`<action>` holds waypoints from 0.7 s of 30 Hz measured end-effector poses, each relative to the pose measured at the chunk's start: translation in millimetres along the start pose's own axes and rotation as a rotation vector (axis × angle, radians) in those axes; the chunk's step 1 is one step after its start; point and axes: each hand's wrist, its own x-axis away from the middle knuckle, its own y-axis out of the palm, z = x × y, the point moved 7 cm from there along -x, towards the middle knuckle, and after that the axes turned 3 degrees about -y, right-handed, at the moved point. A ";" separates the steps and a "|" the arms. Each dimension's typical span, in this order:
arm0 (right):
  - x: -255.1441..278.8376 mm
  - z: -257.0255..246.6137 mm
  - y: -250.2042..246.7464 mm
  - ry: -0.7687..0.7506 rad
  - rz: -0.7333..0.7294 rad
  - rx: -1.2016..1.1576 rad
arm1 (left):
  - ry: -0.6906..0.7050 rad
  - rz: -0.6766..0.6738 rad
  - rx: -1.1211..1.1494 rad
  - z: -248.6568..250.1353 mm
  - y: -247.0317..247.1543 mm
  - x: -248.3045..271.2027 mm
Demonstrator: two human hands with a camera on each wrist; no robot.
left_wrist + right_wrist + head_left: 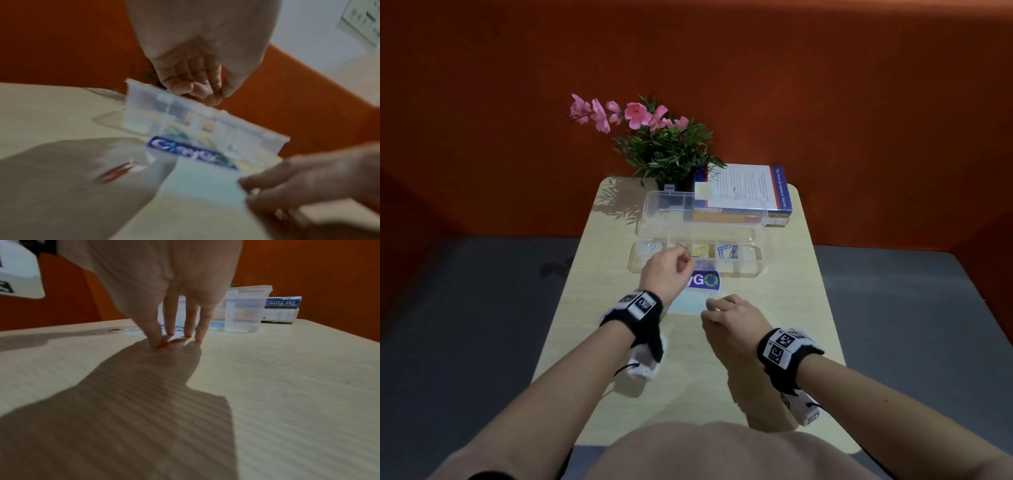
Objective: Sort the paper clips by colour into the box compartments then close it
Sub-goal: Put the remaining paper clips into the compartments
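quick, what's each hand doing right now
Left hand: fingers curled over the clear box; cannot tell if it holds anything.
Right hand: fingertips pressing a red paper clip on the table.

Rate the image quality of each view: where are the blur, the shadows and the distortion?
Head view: fairly sharp, wide-angle bend at the edges, dim corners; the plant casts a shadow on the table. Left wrist view: heavy motion blur over the clear box and a red paper clip. Right wrist view: softer blur; the right hand throws a broad dark shadow towards the camera.
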 end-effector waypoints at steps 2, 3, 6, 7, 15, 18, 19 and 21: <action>0.1 -2.3 -0.1 -0.033 -0.010 0.033 | -0.013 -0.016 -0.127 -17.4 -1.2 11.0; 1.0 -5.1 -1.9 -0.031 0.010 0.046 | -0.027 -0.045 -0.206 -27.4 0.2 15.0; 2.8 -9.9 2.8 -0.022 0.044 0.143 | -0.106 -0.208 -0.441 -58.4 11.4 29.0; 4.4 -11.7 1.3 -0.016 0.028 0.174 | -0.130 -0.248 -0.488 -65.0 14.3 33.6; -3.9 -20.5 4.8 0.005 0.069 0.240 | -0.108 -0.244 -0.483 -61.8 19.7 34.0; -6.0 -19.8 -1.7 0.046 0.081 0.234 | -0.142 -0.212 -0.397 -65.6 15.9 30.9; -7.0 -17.7 -1.2 0.065 0.073 0.205 | -0.157 -0.196 -0.364 -68.5 13.6 30.2; -8.8 -9.0 -5.9 0.122 0.069 0.096 | -0.167 -0.180 -0.333 -72.9 10.9 28.7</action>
